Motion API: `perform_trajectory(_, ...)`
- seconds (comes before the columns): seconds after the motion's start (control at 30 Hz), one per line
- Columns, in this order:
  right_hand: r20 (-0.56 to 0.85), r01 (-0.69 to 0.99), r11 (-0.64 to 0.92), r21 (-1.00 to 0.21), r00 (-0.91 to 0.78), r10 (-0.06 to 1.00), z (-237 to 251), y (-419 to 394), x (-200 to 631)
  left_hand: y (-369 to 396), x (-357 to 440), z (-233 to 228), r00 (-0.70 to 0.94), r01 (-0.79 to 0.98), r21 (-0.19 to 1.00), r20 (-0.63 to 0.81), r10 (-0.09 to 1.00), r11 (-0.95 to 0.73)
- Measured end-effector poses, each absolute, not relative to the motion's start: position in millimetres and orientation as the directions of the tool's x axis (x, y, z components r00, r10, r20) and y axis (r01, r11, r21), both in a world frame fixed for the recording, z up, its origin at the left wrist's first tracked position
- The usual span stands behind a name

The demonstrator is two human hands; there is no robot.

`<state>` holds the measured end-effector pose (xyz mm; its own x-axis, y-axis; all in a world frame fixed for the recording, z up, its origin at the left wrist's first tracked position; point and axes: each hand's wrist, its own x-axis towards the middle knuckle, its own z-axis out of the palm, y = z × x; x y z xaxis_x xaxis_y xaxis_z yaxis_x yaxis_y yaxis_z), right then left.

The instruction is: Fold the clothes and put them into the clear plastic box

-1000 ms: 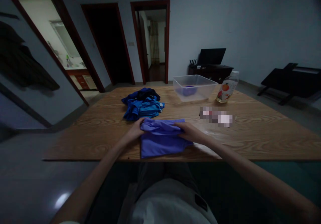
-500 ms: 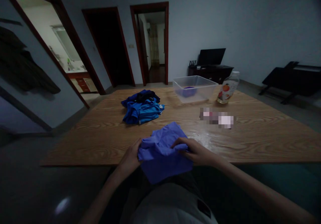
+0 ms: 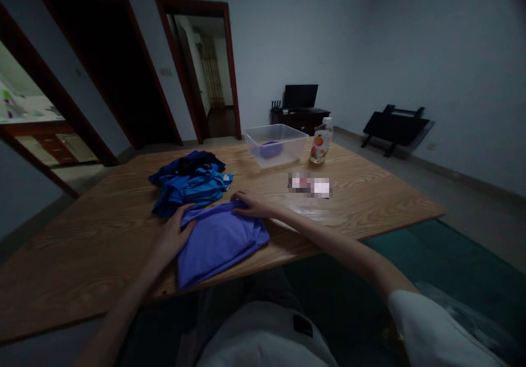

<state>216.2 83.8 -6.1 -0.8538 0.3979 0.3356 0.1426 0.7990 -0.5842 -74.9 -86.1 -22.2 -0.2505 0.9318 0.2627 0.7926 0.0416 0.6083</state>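
Observation:
A folded purple cloth [image 3: 222, 238] lies on the table's near edge, its front left corner slightly over the side. My left hand [image 3: 175, 231] grips its far left corner, thumb on top and fingers along the edge. At the far edge, my right hand [image 3: 251, 205] has its fingers bent over the fabric, thumb nearer me. Just beyond my left hand sits a crumpled pile of blue and dark clothes [image 3: 193, 183]. A clear plastic bin [image 3: 283, 148] stands farther back, with a rolled or bunched purple item [image 3: 270, 149] inside.
The wooden table [image 3: 361, 191] carries a clear bottle with a fruit label [image 3: 320, 147] right of the bin. A blurred-out flat object [image 3: 310, 185] lies in front of them. Beyond are a screen on a dark cabinet [image 3: 302, 118] and a folded black table [image 3: 392, 128].
The purple cloth has gone from bunched up and hanging over the edge to lying flatter on the table. Both hands have moved forward and left with it. My view has turned right.

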Motion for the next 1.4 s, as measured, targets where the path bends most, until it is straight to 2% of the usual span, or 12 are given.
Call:
perform_trajectory(0.3,0.389,0.198,0.855,-0.478,-0.825,0.409,-15,84,217,-73,-86,-21,-0.228,0.84,0.537,0.228,0.947,0.073)
perform_trajectory(0.37,0.429,0.211,0.878,-0.429,-0.808,0.404,-9,71,218,-78,-83,-14,-0.205,0.911,0.408,0.327,0.923,0.058)
perform_trajectory(0.43,0.455,0.179,0.921,-0.347,-0.827,0.332,-2,50,221,-89,-73,-6,-0.125,0.978,0.206,0.465,0.876,0.03)
perform_trajectory(0.5,0.452,0.123,0.97,-0.208,-0.868,0.207,0,28,226,-102,-57,0,0.02,0.993,0.09,0.516,0.856,-0.078)
perform_trajectory(0.6,0.406,0.125,0.992,-0.026,-0.905,0.125,-6,5,236,-113,-39,-4,0.253,0.912,0.198,0.418,0.873,-0.359)
perform_trajectory(0.7,0.362,0.164,0.986,-0.019,-0.918,0.16,-16,1,245,-108,-42,-19,0.238,0.876,0.333,0.334,0.912,-0.35)
perform_trajectory(0.83,0.368,0.216,0.976,0.0,-0.908,0.201,-16,8,251,-96,-63,-41,0.114,0.921,0.332,0.266,0.957,-0.202)
perform_trajectory(0.97,0.406,0.317,0.948,0.031,-0.871,0.278,-4,-10,250,-109,-57,-57,0.065,0.972,0.195,0.323,0.944,-0.134)
perform_trajectory(1.07,0.396,0.21,0.978,-0.006,-0.897,0.195,-1,-49,252,-137,-35,-65,0.052,0.994,0.063,0.43,0.901,-0.088)
perform_trajectory(1.17,0.38,0.089,0.992,-0.091,-0.918,0.117,-9,-91,258,-172,-19,-67,0.13,0.991,-0.046,0.49,0.862,-0.124)
perform_trajectory(1.23,0.37,0.068,0.995,-0.066,-0.925,0.088,-20,-107,262,-196,-18,-66,0.185,0.982,-0.122,0.506,0.843,-0.143)
perform_trajectory(1.4,0.425,0.196,0.981,0.009,-0.889,0.173,-45,-104,262,-248,-38,-64,0.352,0.93,-0.252,0.414,0.839,-0.267)
